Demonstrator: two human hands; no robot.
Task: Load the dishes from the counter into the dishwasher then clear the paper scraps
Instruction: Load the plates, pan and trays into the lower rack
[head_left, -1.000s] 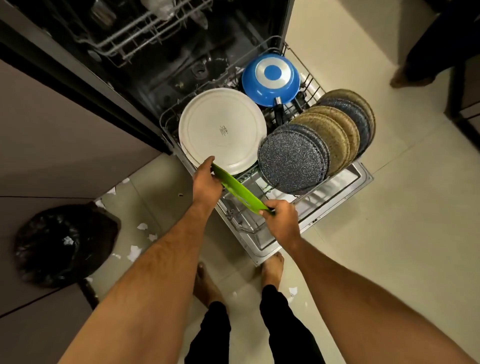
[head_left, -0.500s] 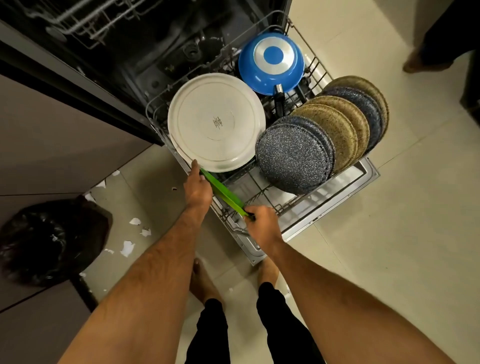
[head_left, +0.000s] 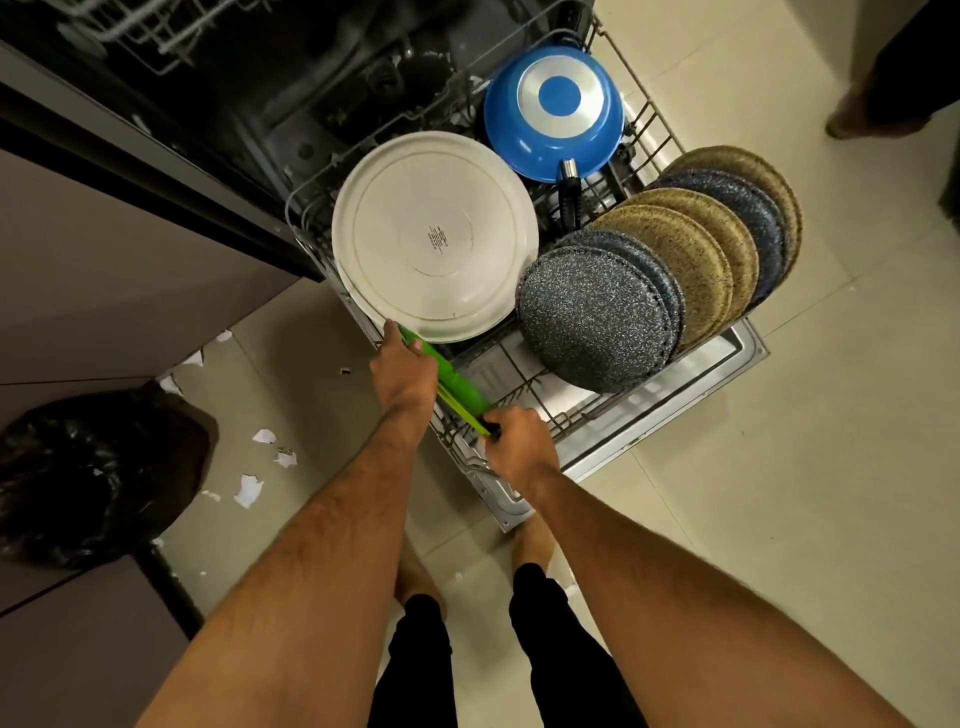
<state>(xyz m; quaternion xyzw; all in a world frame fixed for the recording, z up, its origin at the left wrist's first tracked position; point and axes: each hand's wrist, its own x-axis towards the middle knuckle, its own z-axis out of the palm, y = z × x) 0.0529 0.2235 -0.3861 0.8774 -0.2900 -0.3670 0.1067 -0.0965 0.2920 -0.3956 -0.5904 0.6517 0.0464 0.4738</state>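
Both of our hands are on the green plate (head_left: 457, 384), which stands on edge in the front of the dishwasher's lower rack (head_left: 587, 415), just in front of the big white plate (head_left: 434, 236). Our left hand (head_left: 405, 371) curls over the plate's far end, close beside the white plate's rim; our right hand (head_left: 519, 439) pinches its near end at the rack's front edge. To the right in the same rack we see a row of speckled plates (head_left: 670, 265) standing upright, grey, blue and tan, with a blue pan (head_left: 553, 111) bottom-up behind them. On the floor to our left, paper scraps (head_left: 248, 489) lie scattered near a black bin bag (head_left: 88, 467).
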